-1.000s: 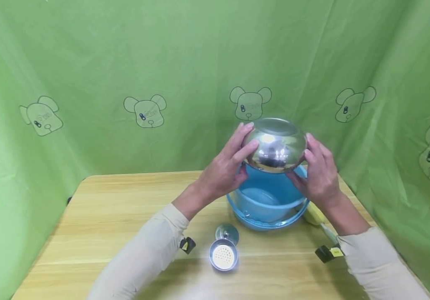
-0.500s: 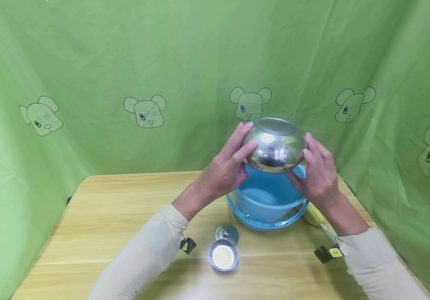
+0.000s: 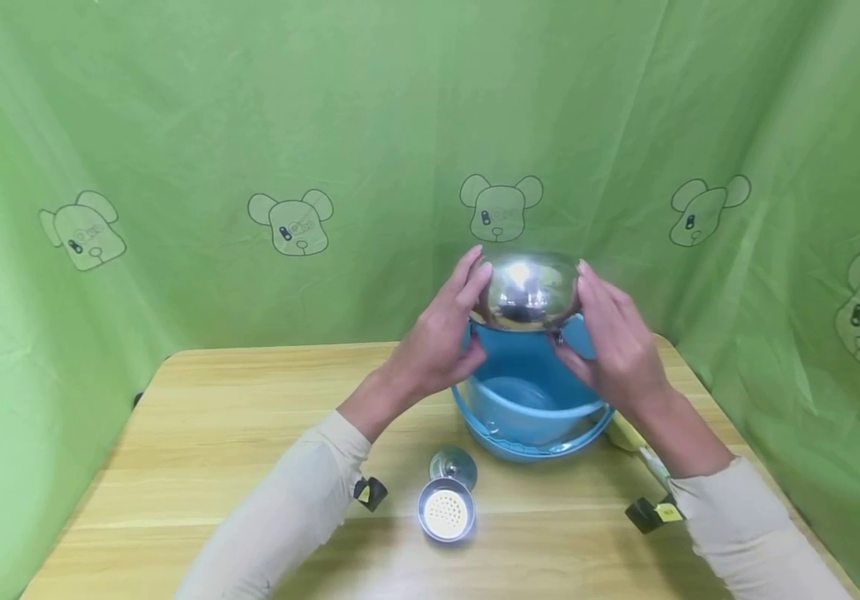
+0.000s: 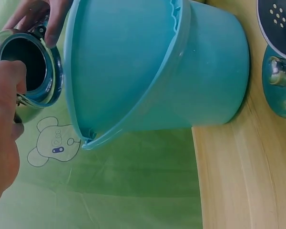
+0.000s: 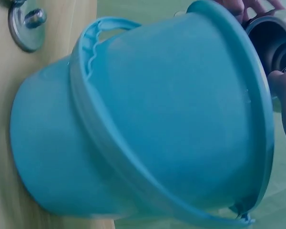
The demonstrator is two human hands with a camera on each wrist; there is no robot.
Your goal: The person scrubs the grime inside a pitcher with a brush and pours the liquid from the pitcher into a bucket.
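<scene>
Both hands hold a shiny steel pot (image 3: 526, 292) upside down above a blue bucket (image 3: 527, 429). My left hand (image 3: 433, 342) grips its left side, fingers on the outer wall and thumb near the rim. On the opposite side, my right hand (image 3: 621, 354) holds it the same way. The left wrist view shows the pot's dark round mouth, with a small lug on the rim (image 4: 51, 88). In front of the bucket on the table lie a round metal lid (image 3: 454, 467) with a knob and a metal strainer cup (image 3: 447, 512) with a perforated bottom.
The bucket's handle (image 3: 531, 454) hangs down over its front. A yellow object with a pale handle (image 3: 653, 467) lies right of the bucket, partly hidden by my right arm. Green curtain (image 3: 370, 125) surrounds the wooden table (image 3: 250, 433) at the back and sides.
The pot has shifted left and tilted, so its flat base shows less now. My right hand has moved left with it; my left hand has moved slightly left.
</scene>
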